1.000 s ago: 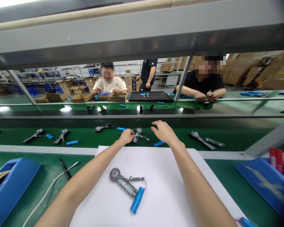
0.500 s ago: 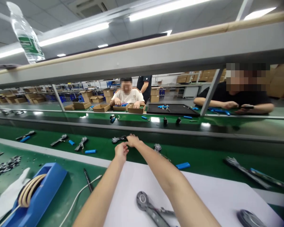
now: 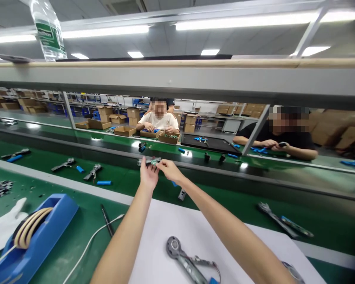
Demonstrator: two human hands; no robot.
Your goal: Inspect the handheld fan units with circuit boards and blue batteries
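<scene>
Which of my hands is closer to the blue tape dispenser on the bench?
Left. Your left hand is raised over the belt, up and right of the blue tape dispenser; your right hand is farther right.

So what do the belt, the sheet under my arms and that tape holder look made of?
Belt: likely rubber or PVC, green with a glossy sheen from reflected lights. White sheet: probably paper or thin foam, matte, flat, no glare. Tape holder: apparently moulded plastic, smooth blue with rounded edges.

free: green belt (image 3: 225,201) right of hands | blocked: grey rail (image 3: 213,167) behind, overhead beam (image 3: 177,83)
</scene>
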